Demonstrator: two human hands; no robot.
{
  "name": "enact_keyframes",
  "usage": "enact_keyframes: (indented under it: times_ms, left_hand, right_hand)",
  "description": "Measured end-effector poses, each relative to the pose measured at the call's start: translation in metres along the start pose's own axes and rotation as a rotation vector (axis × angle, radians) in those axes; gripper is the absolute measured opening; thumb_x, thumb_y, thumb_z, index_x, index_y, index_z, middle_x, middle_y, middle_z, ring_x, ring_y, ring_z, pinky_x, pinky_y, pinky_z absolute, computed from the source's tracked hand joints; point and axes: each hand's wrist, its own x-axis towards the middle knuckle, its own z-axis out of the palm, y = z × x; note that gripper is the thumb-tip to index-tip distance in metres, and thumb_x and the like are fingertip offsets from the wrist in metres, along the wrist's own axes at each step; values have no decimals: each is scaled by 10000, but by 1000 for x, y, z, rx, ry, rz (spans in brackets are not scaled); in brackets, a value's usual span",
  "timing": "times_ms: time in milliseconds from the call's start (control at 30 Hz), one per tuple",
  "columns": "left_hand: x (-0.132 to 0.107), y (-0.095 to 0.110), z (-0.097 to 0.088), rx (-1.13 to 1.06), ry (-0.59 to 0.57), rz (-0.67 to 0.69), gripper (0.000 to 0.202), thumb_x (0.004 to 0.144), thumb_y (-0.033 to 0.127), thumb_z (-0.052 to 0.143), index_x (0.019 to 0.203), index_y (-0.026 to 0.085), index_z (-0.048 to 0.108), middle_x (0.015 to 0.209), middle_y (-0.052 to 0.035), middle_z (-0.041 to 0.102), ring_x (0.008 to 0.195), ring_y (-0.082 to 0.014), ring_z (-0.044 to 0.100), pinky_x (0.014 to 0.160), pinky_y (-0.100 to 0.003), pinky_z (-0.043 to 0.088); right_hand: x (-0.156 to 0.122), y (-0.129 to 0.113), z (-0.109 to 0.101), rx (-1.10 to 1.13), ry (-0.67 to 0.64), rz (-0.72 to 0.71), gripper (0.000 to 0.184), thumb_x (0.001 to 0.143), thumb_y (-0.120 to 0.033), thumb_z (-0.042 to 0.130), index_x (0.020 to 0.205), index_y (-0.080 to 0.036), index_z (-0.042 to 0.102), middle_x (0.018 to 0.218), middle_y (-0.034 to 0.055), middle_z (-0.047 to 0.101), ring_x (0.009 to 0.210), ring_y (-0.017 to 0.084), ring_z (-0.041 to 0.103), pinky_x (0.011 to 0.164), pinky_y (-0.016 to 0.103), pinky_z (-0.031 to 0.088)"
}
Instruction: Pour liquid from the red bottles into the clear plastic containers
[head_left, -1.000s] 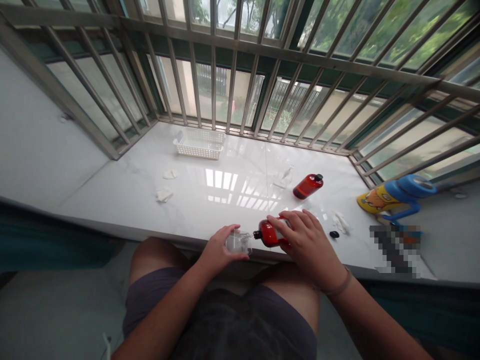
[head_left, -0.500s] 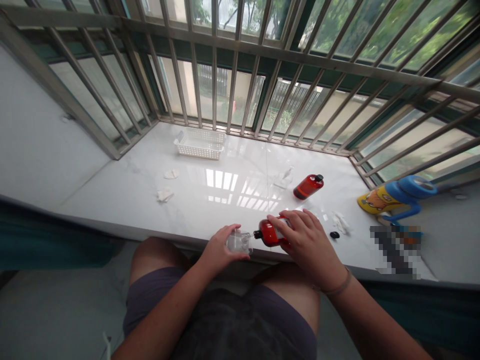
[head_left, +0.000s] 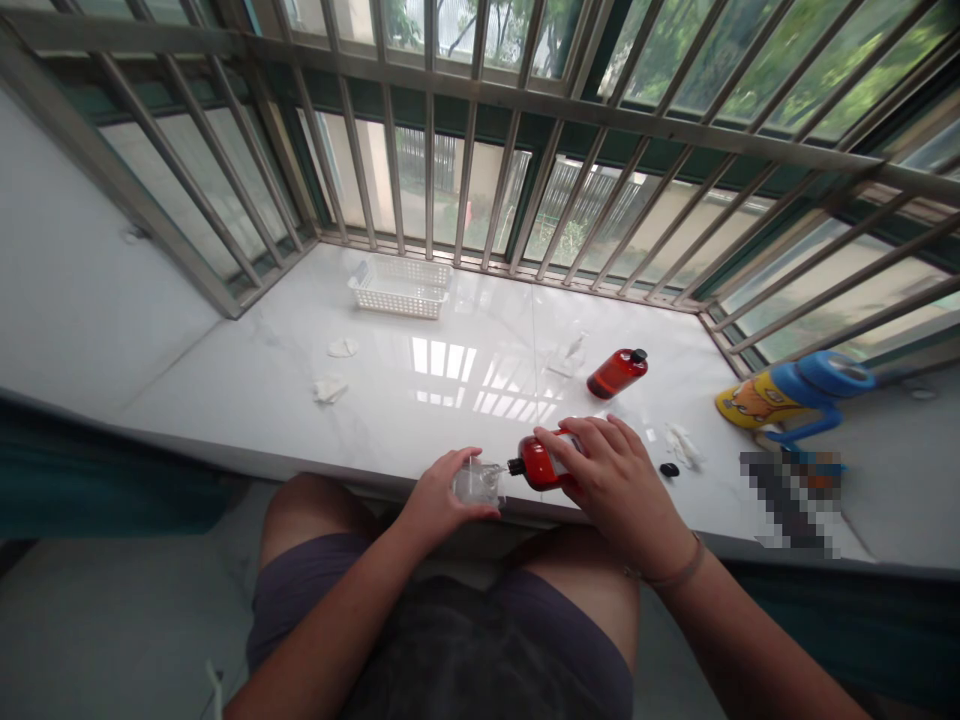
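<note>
A small clear container (head_left: 474, 484) is held by my left hand (head_left: 441, 498), thumb below and fingers above, over the front edge of the white ledge. My right hand (head_left: 611, 475) is wrapped round a red bottle (head_left: 537, 464) with a white label, tipped nearly level. Its uncapped black neck points left at the container's mouth, a short gap apart. A thin clear stream seems to run from the neck into the container. On the ledge to the right lies a loose black cap (head_left: 670, 469). The container's liquid level is hard to make out.
A second red bottle (head_left: 616, 374) with a black cap stands behind my right hand. Crumpled tissues (head_left: 682, 445) and a blue-yellow flask (head_left: 787, 390) are to the right. A white basket (head_left: 397, 292) sits at the back left, before the window bars (head_left: 465, 170). White scraps (head_left: 328, 389) lie left.
Both hands hold nearly the same place. The red bottle has shifted very slightly upward, and the stream at its neck shows a little more clearly.
</note>
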Motion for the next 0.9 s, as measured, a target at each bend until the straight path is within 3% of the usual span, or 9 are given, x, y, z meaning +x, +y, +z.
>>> enact_keyframes:
  times_ms: [900]
  left_hand:
    - [0,-1,-1,23,-3,4,890,594,416,1051,1383,283,663,1352,-60,728,1263,-313,691,1135,-456,539]
  right_hand:
    - [1,2,-1,-36,18,-17,620,959,-161,721,1536,-334,577,1409,104,655,1323,330,555,1226,560,358]
